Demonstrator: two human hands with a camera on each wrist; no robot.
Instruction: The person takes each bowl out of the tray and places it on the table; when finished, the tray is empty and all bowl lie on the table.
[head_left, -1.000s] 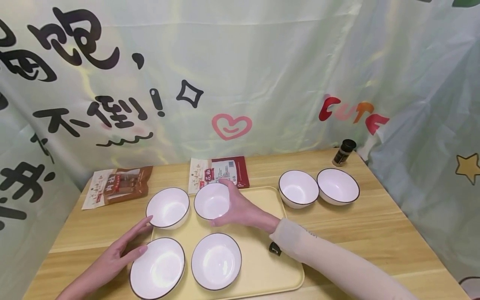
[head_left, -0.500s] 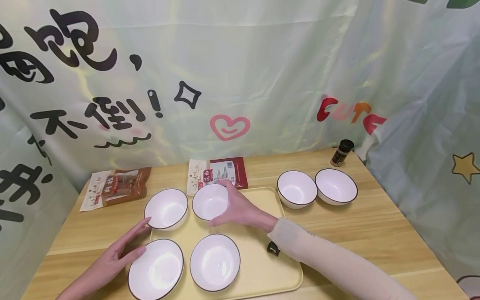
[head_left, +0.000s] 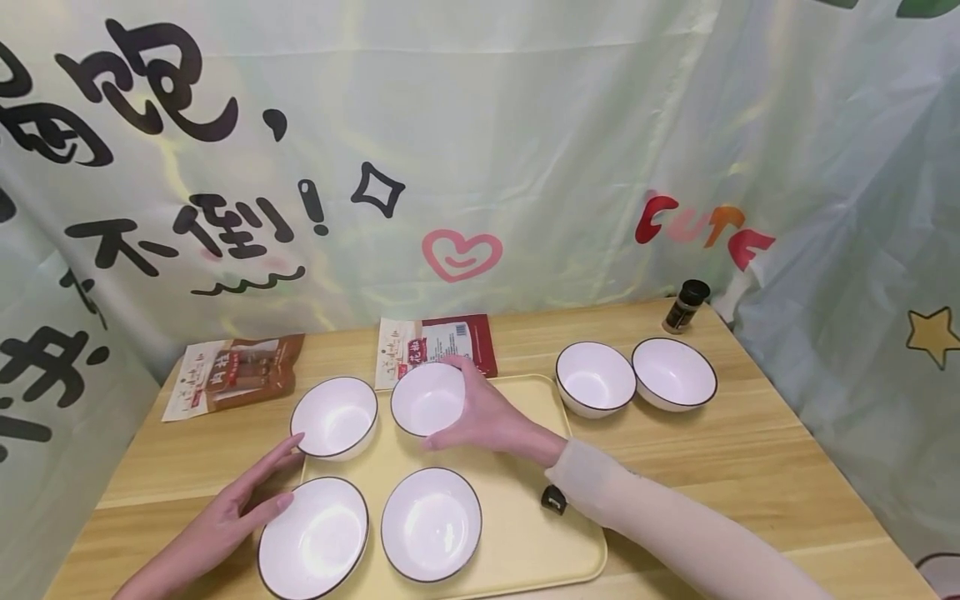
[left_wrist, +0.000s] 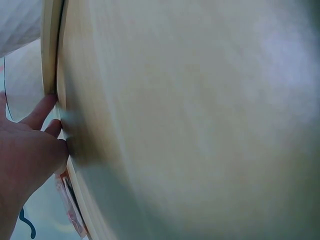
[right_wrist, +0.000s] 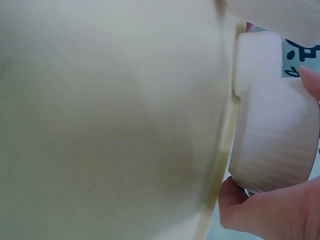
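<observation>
My right hand (head_left: 495, 414) grips a white bowl (head_left: 426, 400) with a dark rim, fingers at its far side and thumb at its near side. In the right wrist view the ribbed outer wall of this bowl (right_wrist: 280, 135) shows between thumb and fingers. It is over the far part of a pale yellow tray (head_left: 536, 533). My left hand (head_left: 232, 508) lies at the tray's left, its fingers extended towards the far-left bowl (head_left: 333, 417) and its thumb by the near-left bowl (head_left: 313, 537). Another white bowl (head_left: 431, 525) sits beside that one.
Two more white bowls (head_left: 596, 379) stand side by side right of the tray. Behind them is a black-capped spice jar (head_left: 686, 307). Two spice packets, one brown (head_left: 236, 375) and one red and white (head_left: 438, 340), lie along the back. A printed curtain hangs behind the wooden table.
The bowl in my right hand has shifted slightly up in the head view, along with the hand. My left hand and the other bowls keep their places.
</observation>
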